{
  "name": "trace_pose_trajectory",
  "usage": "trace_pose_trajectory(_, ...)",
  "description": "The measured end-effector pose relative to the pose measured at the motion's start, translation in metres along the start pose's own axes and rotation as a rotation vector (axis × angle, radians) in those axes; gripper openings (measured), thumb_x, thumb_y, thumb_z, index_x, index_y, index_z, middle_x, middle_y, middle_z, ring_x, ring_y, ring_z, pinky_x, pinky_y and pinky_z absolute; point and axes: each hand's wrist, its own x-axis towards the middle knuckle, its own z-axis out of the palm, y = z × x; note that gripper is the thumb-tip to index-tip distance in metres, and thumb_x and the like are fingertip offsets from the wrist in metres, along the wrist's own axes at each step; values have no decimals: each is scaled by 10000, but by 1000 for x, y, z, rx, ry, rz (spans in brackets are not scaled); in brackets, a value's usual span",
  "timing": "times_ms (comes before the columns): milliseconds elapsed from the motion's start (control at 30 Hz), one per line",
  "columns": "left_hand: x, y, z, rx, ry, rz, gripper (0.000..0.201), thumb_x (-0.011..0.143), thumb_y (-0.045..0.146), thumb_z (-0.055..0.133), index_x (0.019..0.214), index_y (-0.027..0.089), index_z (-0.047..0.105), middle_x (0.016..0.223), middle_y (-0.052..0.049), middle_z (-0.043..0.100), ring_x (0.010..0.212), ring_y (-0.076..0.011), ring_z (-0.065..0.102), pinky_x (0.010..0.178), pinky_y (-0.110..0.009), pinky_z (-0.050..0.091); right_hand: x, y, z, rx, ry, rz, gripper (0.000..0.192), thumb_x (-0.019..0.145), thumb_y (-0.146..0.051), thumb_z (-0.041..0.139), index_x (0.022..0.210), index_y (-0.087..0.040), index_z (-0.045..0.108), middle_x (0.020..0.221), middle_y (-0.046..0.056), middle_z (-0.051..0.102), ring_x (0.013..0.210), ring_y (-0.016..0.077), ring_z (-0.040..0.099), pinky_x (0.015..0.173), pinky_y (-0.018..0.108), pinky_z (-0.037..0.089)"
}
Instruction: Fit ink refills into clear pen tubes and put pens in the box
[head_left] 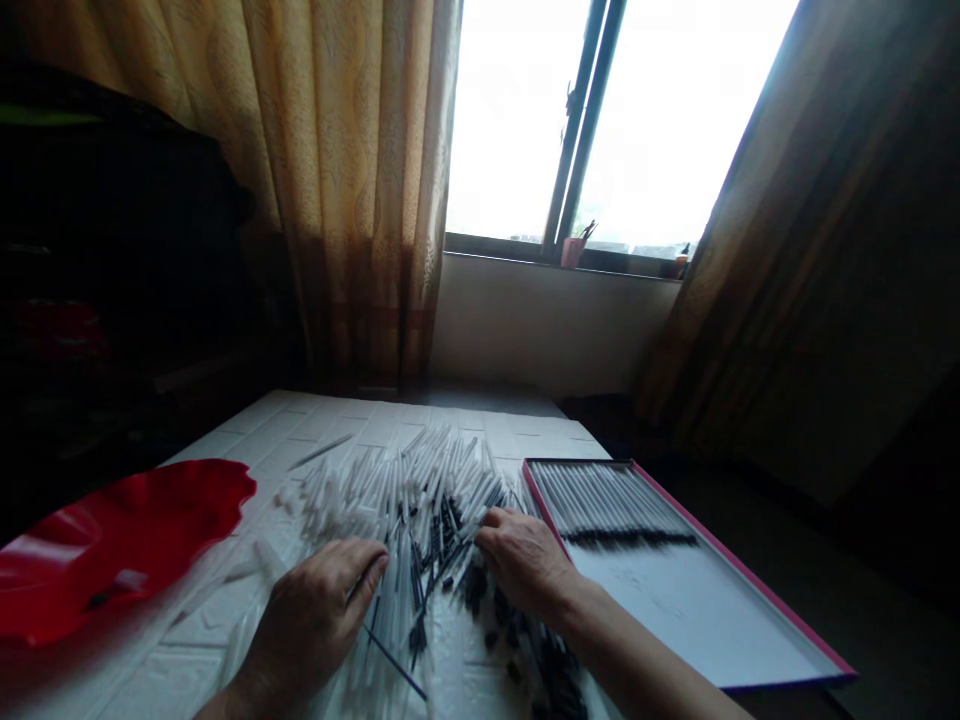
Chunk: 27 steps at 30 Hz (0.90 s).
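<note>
Head view: hands over blurred sticks

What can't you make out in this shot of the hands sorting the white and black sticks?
- Left hand, head view: grip unclear, its own back hides the fingertips.
- Right hand: fingertips buried in the pile of sticks.
- Red tray: cut off by the left edge and blurred.
- Sticks in the pink-edged box: too blurred to count.
- Left of the room: too dark.
</note>
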Motion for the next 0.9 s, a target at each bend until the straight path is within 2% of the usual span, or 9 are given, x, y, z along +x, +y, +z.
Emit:
trace_pose_trajectory(167,-2,-4,2,3,-17,-23,400,1031,382,371,889,218,708,802,-36,774,713,-213,754,637,-308,601,10,3,-2,-58,-18,51,235,962,-144,496,885,-169,716,925,87,718,818,198,684,707,294,502)
trace_pose_trajectory(300,-2,-5,1,5,-37,-38,378,1022,351,382,880,218,706,795,-35,770,706,-209,750,636,-303,601,29,8,-1,-96,-51,77,143,991,-254,565,1020,-164,672,1053,57,691,905,199,672,790,378,556)
trace_pose_trajectory(533,-1,-4,-1,-7,-61,-54,339,1005,312,398,881,214,697,787,-31,762,706,-208,744,638,-305,598,44,20,7,-100,-147,43,223,969,-297,617,1156,-177,635,1168,71,658,985,224,663,836,423,564)
trace_pose_trajectory(700,-1,-3,-2,-20,-77,-51,323,999,302,405,880,221,693,793,-25,761,710,-204,741,642,-299,592,44,22,6,-108,-176,25,239,969,-303,616,1174,-181,629,1180,74,654,990,227,662,843,428,562)
trace_pose_trajectory(900,-2,-5,-2,-22,-86,-59,296,993,295,424,887,221,691,806,-23,766,725,-198,745,653,-293,590,35,17,-2,-109,-155,20,169,969,-298,616,1073,-172,659,1092,55,681,932,204,670,813,399,563)
